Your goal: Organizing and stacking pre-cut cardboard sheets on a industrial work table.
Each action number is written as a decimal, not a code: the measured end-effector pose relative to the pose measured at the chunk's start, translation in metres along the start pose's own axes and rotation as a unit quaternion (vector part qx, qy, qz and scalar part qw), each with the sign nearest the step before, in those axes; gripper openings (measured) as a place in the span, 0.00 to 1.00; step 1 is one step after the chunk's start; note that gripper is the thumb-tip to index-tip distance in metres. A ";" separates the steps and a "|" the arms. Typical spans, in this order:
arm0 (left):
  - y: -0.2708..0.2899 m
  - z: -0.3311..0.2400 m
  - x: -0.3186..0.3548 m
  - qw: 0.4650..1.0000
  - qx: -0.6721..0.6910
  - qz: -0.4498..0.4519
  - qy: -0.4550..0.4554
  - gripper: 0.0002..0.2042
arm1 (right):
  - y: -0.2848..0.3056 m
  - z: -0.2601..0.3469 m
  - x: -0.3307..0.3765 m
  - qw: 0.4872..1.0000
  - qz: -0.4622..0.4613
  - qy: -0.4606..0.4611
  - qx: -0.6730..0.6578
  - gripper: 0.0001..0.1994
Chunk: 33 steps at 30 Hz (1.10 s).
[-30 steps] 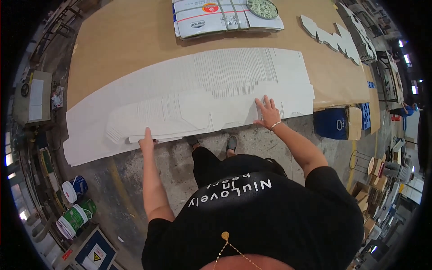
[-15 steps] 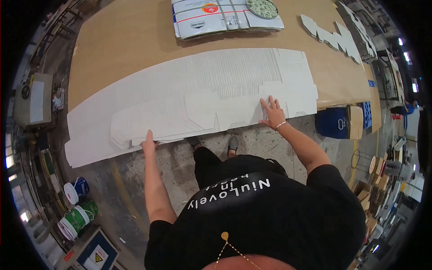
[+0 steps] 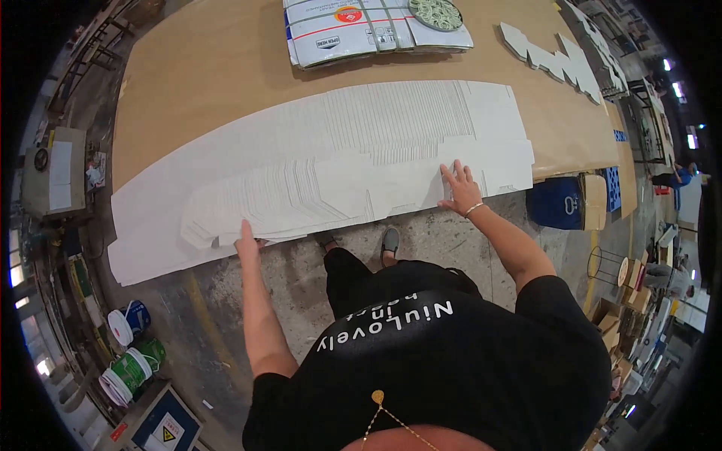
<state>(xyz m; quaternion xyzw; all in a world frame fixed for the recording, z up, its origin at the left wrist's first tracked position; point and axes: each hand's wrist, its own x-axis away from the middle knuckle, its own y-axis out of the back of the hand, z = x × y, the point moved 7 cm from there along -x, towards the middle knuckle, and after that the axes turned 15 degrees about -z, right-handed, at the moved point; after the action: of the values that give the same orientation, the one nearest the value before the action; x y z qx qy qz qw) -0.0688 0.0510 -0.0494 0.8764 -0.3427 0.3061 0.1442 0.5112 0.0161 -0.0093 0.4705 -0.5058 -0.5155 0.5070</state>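
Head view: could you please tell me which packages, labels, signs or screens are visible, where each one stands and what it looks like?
Flattened carton bundle: far table edge, white with red and blue stripes, strapped.
Warning sign: floor, lower left, a yellow triangle on a white and blue board.
Paint buckets: floor at left, round, white lids, green and blue labelled sides.
Blue bin: under the table's right end, boxy, small white mark.
No screens in view.

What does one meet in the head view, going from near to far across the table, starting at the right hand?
Right hand flat on the fanned white cardboard blanks → bare brown table → bundled flat boxes at the far edge.
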 end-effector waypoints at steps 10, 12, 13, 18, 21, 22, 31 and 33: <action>-0.099 -0.047 0.100 0.652 -0.383 0.081 -0.649 0.27 | -0.004 -0.013 -0.002 1.000 0.017 -0.018 -0.003 0.53; -0.041 -0.022 0.020 0.951 -0.104 0.092 -0.275 0.26 | -0.008 -0.009 -0.001 1.000 0.020 -0.005 0.004 0.53; -0.067 -0.015 0.042 0.989 0.069 0.123 -0.039 0.29 | -0.008 -0.033 0.015 0.999 0.023 -0.040 0.015 0.53; -0.015 -0.008 -0.013 0.973 -0.182 0.016 -0.140 0.26 | -0.006 -0.010 0.003 0.999 0.034 -0.018 0.001 0.53; -0.060 -0.042 0.045 0.689 -0.382 -0.106 -0.606 0.32 | -0.007 -0.007 -0.002 1.000 0.005 -0.001 -0.012 0.53; -0.119 -0.043 0.096 0.690 -0.396 0.013 -0.606 0.34 | -0.009 -0.028 0.008 1.000 0.007 -0.024 -0.004 0.53; -0.050 -0.022 0.046 0.993 0.082 0.087 -0.003 0.24 | -0.005 -0.040 0.011 0.999 0.006 -0.031 0.003 0.53; -0.036 -0.014 0.029 0.999 -0.033 0.040 0.010 0.23 | -0.003 -0.039 0.008 1.000 -0.001 -0.030 -0.001 0.53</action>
<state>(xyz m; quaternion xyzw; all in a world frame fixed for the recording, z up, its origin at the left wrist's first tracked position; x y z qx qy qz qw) -0.0335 0.0685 -0.0217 0.8535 -0.3863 0.3089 0.1642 0.5496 0.0059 -0.0136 0.4547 -0.5201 -0.5303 0.4914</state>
